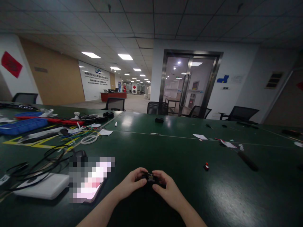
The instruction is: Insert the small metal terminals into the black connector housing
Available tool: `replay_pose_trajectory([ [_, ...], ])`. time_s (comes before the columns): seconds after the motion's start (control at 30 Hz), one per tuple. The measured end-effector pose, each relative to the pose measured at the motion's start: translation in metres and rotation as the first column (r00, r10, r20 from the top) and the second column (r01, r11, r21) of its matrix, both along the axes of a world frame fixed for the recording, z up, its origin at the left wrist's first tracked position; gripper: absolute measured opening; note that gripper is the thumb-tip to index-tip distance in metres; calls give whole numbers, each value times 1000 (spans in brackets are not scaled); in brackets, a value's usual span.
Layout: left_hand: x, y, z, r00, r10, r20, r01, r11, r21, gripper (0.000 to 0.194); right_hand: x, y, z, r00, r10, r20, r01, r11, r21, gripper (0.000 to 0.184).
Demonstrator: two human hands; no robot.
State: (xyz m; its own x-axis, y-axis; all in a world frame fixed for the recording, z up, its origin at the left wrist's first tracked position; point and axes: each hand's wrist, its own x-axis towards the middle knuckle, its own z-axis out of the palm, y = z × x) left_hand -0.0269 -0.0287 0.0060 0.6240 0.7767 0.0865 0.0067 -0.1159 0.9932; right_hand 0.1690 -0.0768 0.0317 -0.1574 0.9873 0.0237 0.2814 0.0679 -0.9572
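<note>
A small dark object (150, 178) with a brassy patch in its middle sits between my two hands, just above the green table or on it. My left hand (135, 182) grips its left side with thumb and fingers. From the right, my right hand (166, 184) closes on it the same way. The fingertips cover its ends, and its kind is too dark and small to tell. To the left of my hands lies a lit phone (94, 179), its picture blurred into blocks. A small red and black piece (206, 166) lies to the right.
The green table (189, 195) spreads all around. On the left are a white box (44, 186), black cables (47, 160), a white cable coil (89, 139) and a blue tray (23, 126). A black box (159, 120) stands farther back. A dark-handled tool (247, 160) lies right.
</note>
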Motion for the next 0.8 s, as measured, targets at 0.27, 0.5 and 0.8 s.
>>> replay_pose_trajectory([
  [0.27, 2, -2, 5, 999, 42, -6, -42, 999, -33, 42, 1, 2, 1, 999, 33, 14, -33, 999, -2, 36],
  [0.5, 2, -1, 3, 999, 31, -23, -31, 999, -12, 39, 1, 3, 0, 998, 66, 6, -66, 998, -2, 34],
  [0.8, 4, -4, 3, 958, 176, -225, -126, 968, 218, 36, 5, 4, 0, 999, 23, 39, -23, 1000, -16, 32],
])
